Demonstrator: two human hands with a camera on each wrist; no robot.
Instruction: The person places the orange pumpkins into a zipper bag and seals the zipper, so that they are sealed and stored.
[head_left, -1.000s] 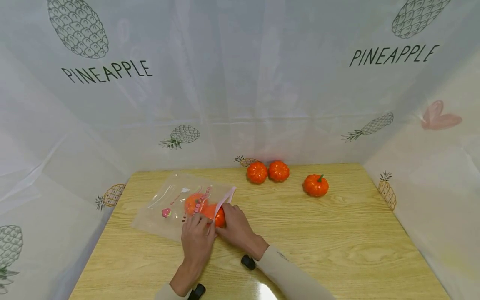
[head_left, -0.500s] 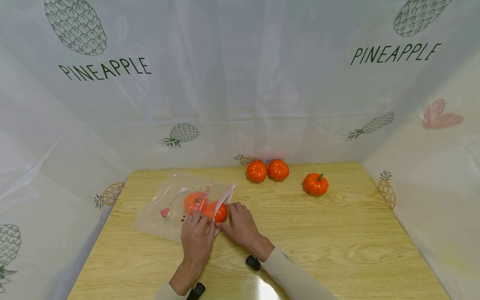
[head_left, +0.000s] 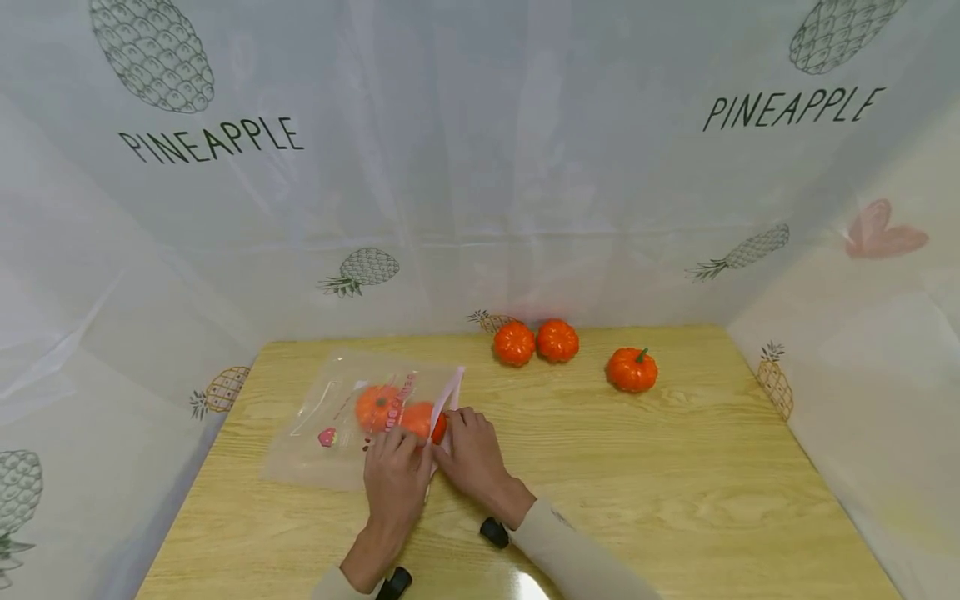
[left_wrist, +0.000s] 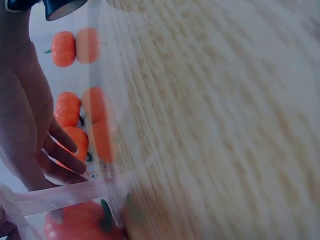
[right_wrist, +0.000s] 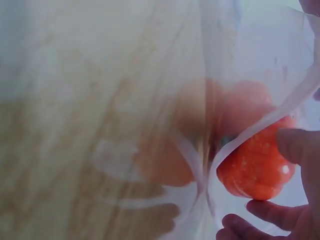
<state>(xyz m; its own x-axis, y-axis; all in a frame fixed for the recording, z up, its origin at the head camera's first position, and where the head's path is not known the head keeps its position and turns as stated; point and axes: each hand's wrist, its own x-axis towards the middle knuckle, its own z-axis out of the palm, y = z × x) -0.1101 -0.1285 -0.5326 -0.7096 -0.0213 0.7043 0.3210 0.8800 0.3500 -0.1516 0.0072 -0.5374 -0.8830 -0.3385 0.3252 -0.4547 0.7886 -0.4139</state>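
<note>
Lying near the left edge of the table (head_left: pixel 675 500), the clear bag (head_left: pixel 318 467) reaches almost to the back edge; the right edge is well apart from both hands. The bag's pink-rimmed mouth faces right. Its near side is pinched by the left hand (head_left: pixel 395 479), while the right hand (head_left: pixel 472 456) holds a pumpkin (right_wrist: pixel 260 162) between thumb and fingers, partway through that mouth; its stem direction is unclear. Another pumpkin (head_left: pixel 378 407) lies inside; three more pumpkins (head_left: pixel 558 341) sit near the back edge.
</note>
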